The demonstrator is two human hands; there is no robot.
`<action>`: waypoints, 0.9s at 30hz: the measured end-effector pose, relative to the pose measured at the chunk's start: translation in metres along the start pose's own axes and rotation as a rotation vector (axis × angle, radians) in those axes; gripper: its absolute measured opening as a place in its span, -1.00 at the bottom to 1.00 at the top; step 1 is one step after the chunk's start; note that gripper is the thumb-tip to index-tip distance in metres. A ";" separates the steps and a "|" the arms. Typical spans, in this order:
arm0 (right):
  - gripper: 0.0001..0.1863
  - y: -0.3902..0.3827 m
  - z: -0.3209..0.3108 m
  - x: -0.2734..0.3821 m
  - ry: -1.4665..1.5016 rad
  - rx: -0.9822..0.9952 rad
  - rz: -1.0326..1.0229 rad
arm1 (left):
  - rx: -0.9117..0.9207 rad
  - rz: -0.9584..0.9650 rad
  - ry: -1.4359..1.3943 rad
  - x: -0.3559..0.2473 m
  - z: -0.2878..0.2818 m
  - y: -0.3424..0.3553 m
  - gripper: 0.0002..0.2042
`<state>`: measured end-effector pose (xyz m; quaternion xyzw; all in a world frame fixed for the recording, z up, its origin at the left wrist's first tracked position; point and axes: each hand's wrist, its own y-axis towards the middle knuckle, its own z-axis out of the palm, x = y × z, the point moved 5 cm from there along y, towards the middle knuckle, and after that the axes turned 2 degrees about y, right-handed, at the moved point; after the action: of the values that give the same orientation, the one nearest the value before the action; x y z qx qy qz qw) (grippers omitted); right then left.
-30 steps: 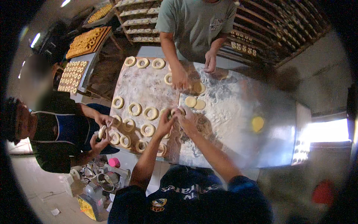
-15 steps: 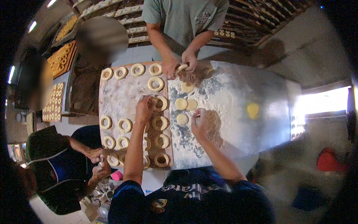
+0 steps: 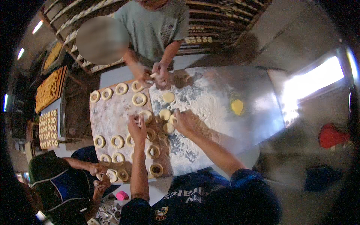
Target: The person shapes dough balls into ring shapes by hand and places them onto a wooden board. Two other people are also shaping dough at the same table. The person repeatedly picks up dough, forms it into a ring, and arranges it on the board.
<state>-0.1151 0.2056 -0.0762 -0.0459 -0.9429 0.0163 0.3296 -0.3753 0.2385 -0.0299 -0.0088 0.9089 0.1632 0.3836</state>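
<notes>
A metal-topped worktable (image 3: 260, 90) fills the middle of the room, with pale tiles (image 3: 112, 77) showing past its far edge and a multi-tiered shelving rack (image 3: 228, 18) standing beyond. On the right, a bright window (image 3: 317, 77) breaks the dull grey wall (image 3: 296, 41) and glares across the tabletop, while slim tube lights (image 3: 37, 27) glow at far left.

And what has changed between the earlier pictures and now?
The left hand and right hand, together a second ago, have parted: the left went left, to a dough ring; the right went right, then reached a dough disc. The yellow lump stayed on the table.
</notes>
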 end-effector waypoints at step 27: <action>-0.79 -0.134 -0.167 -0.133 1.497 0.037 0.465 | 0.650 -0.148 -1.882 -0.290 0.133 -0.203 -0.61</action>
<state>0.0825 0.0593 -0.0196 -0.2355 -0.4356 0.0651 0.8663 -0.0493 0.0553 0.0276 0.1731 0.2324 -0.1772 0.9405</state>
